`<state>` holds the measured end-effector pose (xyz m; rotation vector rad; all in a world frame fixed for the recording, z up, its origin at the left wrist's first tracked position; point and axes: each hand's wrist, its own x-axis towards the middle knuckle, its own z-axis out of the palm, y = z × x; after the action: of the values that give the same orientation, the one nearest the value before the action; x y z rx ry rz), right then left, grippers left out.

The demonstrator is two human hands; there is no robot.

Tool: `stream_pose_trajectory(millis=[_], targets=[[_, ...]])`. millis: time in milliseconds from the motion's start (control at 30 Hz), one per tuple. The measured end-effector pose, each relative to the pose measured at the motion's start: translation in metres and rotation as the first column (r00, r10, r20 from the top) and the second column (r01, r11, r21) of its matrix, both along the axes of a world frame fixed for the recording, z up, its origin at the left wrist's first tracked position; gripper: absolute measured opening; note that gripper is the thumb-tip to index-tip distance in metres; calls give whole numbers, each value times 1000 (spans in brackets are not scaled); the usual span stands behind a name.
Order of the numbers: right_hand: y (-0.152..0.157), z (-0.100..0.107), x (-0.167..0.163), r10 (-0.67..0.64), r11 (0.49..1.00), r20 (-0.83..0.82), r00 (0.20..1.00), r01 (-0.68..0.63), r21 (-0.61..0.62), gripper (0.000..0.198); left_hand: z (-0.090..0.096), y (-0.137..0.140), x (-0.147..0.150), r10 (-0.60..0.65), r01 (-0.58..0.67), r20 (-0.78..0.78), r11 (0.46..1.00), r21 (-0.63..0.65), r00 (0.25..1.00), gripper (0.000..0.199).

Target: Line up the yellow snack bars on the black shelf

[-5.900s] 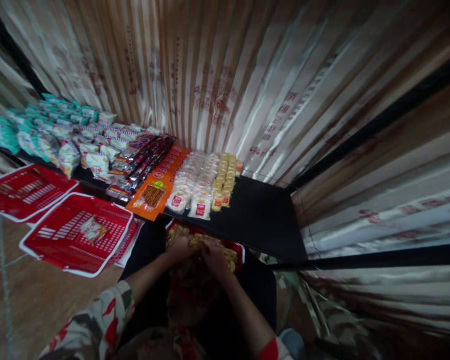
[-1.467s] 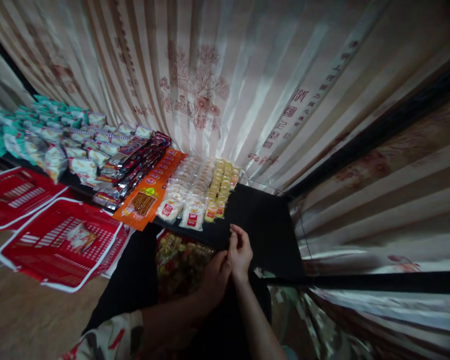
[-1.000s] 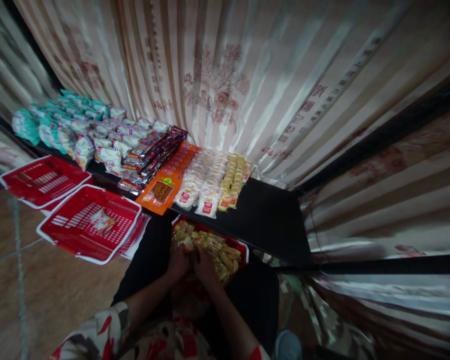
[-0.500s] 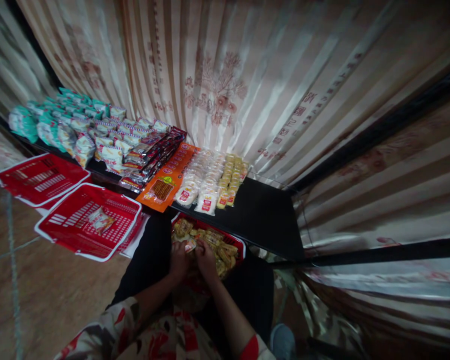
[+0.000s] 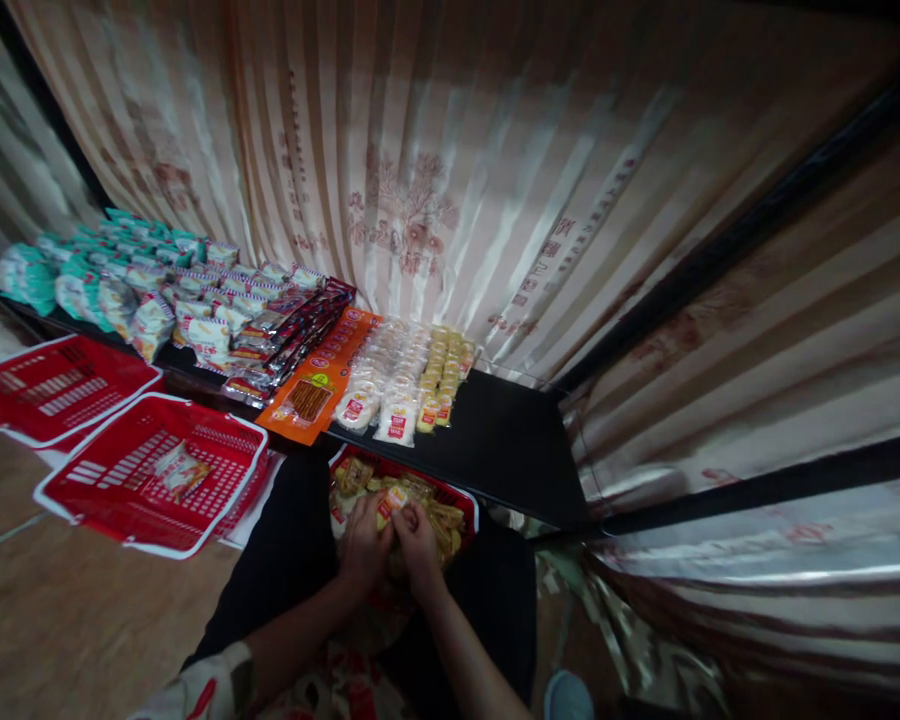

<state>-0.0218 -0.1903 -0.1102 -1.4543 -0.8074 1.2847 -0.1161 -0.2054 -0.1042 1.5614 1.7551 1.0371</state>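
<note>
Two bare hands meet above the lap basket (image 5: 475, 515), which sits between dark-trousered legs (image 5: 270, 560). The left hand (image 5: 364, 545) curls its fingers on the left side of a small yellowish packet (image 5: 391, 503), and the right hand (image 5: 418, 540) pinches its right edge; the exact grip is too dim to make out. A light hold by the wrapper's edges seems best, steadying rather than squeezing, since the contents look easy to crush. Around and beneath the hands, golden packets (image 5: 450, 520) lie heaped in glossy, crinkled film.

To the left, a perforated red basket (image 5: 229, 450) with a smooth white rim holds one white-and-orange packet (image 5: 184, 470).

Farther off, the black shelf (image 5: 506, 440) is flat and matte. On it, from right to left, are small yellow packets (image 5: 429, 408) in narrow rows, rounded white packets (image 5: 396, 420), a flat orange bag (image 5: 315, 385) with a window showing brown sticks, shiny dark-red packets (image 5: 296, 340) overlapping, and puffed teal bags (image 5: 26, 275). Farthest, a satiny curtain (image 5: 435, 120) hangs in pleats.
</note>
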Motion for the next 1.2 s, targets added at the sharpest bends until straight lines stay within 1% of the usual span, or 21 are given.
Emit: stream_pose_trajectory(millis=[100, 167, 300, 400, 567, 700, 833, 933, 1000, 1100, 1200], targets=[[0, 3, 9, -8, 1000, 1, 1000, 8, 10, 42, 9, -1, 3, -46, 45, 33, 999, 19, 998, 34], [0, 4, 16, -10, 1000, 26, 1000, 10, 21, 44, 14, -1, 4, -69, 69, 36, 998, 8, 997, 34], [0, 9, 32, -34, 996, 105, 994, 25, 83, 45, 28, 5, 9, -123, 125, 26, 987, -99, 992, 35], [2, 20, 43, -6, 990, 124, 992, -12, 139, 44, 38, 12, 18, -161, 167, 56, 976, -138, 985, 30], [11, 41, 61, 6, 985, 124, 992, -27, 169, 47, 51, 27, 41, -143, 160, 156, 982, -99, 977, 19], [23, 51, 78, 28, 982, 78, 997, -42, 182, 46, 59, 40, 61, -132, 146, 176, 987, -70, 975, 12], [43, 58, 99, -14, 977, 31, 999, 7, 211, 46, 72, 58, 79, -167, 180, 176, 982, -62, 970, 14], [64, 63, 116, -54, 972, 79, 995, 34, 230, 45, 84, 72, 93, -197, 211, 144, 974, -86, 970, 23], [80, 65, 126, -77, 970, 120, 990, 46, 240, 45, 90, 80, 103, -193, 202, 97, 975, -93, 976, 30], [105, 64, 138, -101, 967, 144, 984, 63, 249, 47, 93, 92, 119, -162, 167, 57, 982, -94, 985, 39], [130, 59, 147, -121, 963, 170, 978, 75, 259, 48, 91, 106, 134, -178, 189, 105, 977, -103, 978, 43]])
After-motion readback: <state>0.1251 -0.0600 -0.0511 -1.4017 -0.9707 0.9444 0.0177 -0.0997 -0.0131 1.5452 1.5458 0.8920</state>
